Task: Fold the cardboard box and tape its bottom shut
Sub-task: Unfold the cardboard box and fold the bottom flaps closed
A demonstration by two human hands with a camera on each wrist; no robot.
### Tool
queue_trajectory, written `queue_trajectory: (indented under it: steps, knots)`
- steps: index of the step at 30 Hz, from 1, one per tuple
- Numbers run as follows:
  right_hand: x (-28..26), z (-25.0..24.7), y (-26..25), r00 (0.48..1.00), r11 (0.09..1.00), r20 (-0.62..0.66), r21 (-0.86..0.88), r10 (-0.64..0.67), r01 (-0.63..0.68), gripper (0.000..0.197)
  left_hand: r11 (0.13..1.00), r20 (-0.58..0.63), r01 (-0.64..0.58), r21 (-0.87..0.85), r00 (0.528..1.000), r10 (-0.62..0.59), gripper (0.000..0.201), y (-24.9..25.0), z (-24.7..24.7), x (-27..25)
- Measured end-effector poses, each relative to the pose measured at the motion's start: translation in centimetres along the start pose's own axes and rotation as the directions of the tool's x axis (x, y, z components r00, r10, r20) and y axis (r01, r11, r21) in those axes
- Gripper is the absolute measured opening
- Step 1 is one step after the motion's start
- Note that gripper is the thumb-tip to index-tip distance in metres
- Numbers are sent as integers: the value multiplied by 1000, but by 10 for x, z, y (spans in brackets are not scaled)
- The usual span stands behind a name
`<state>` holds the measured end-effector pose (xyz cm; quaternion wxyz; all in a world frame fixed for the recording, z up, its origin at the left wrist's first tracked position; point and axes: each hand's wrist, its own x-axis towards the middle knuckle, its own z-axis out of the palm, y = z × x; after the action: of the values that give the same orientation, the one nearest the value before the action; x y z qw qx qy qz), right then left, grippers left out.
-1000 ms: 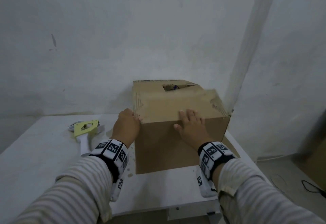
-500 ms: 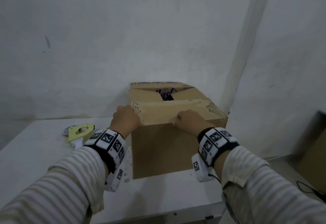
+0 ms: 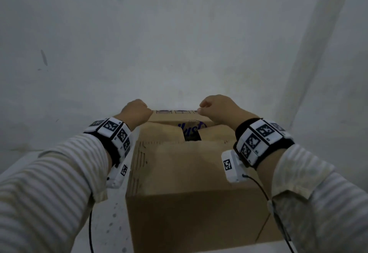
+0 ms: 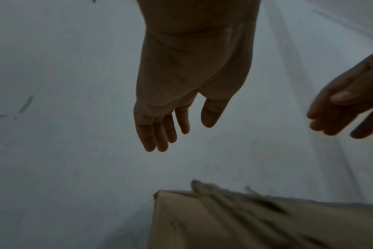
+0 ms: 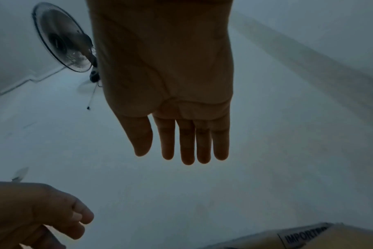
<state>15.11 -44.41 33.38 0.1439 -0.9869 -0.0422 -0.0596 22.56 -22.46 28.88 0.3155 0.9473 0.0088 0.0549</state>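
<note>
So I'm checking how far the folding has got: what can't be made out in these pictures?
- Head view: whether the left hand and right hand touch the far flap; the hands' backs cover the fingers.
- Head view: the print on the box; the flaps hide most of it.
- Left wrist view: the box top is blurred.
- Right wrist view: the label is cut by the edge.

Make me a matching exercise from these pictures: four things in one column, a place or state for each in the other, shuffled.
Things:
1. brown cardboard box
2. left hand
3. near cardboard flap
4. round black fan

Places or states:
A. fingers straight, holding nothing
B. in the background of the right wrist view only
C. stands on the white table
D. folded down flat

Pairs: 1-C, 2-A, 3-D, 4-B
</note>
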Motion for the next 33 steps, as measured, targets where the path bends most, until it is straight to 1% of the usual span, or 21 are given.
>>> queue_trajectory:
  steps: [4, 7, 9, 11, 13, 15, 17, 20, 22, 25, 27, 30, 33]
  knots:
    - [44, 10, 30, 996, 999, 86, 31, -32, 29, 34, 995, 9, 100, 14, 995, -101, 36, -3, 13, 46]
    - [72, 18, 53, 991, 997, 131, 67, -34, 25, 33, 982, 62, 189, -8, 980, -188, 40, -7, 25, 66]
    - [85, 22, 65, 986, 993, 166, 119, -29, 10, 32, 962, 80, 269, -50, 961, -264, 31, -11, 32, 72]
    - [95, 23, 76, 978, 987, 206, 159, -33, 0, 32, 938, 139, 329, -108, 939, -313, 16, -17, 40, 77]
    - [102, 23, 84, 971, 983, 239, 181, -29, -15, 33, 911, 203, 372, -179, 920, -336, 18, -23, 48, 83]
    - [108, 23, 90, 964, 984, 266, 176, -20, -28, 34, 855, 272, 417, -308, 900, -341, 19, -24, 56, 87]
    - [111, 23, 91, 960, 987, 279, 161, -14, -32, 36, 797, 303, 441, -412, 892, -337, 17, -24, 60, 88]
    - [116, 23, 90, 961, 988, 275, 152, -12, -31, 40, 734, 283, 438, -519, 899, -335, 13, -22, 60, 91]
    - [118, 24, 88, 965, 989, 263, 143, -7, -32, 46, 700, 277, 430, -571, 903, -328, 14, -21, 59, 93]
    - [121, 26, 81, 973, 992, 230, 122, 1, -30, 58, 675, 256, 395, -624, 919, -300, 28, -26, 57, 96]
    - [122, 27, 74, 980, 995, 197, 99, -9, -11, 66, 681, 226, 365, -635, 931, -288, 36, -29, 56, 98]
    - [123, 28, 63, 990, 999, 139, 46, -23, 16, 75, 709, 182, 279, -648, 960, -212, 28, -36, 53, 98]
    - [121, 31, 54, 999, 1000, 31, 19, -23, 22, 79, 744, 164, 214, -633, 976, -141, 28, -43, 48, 93]
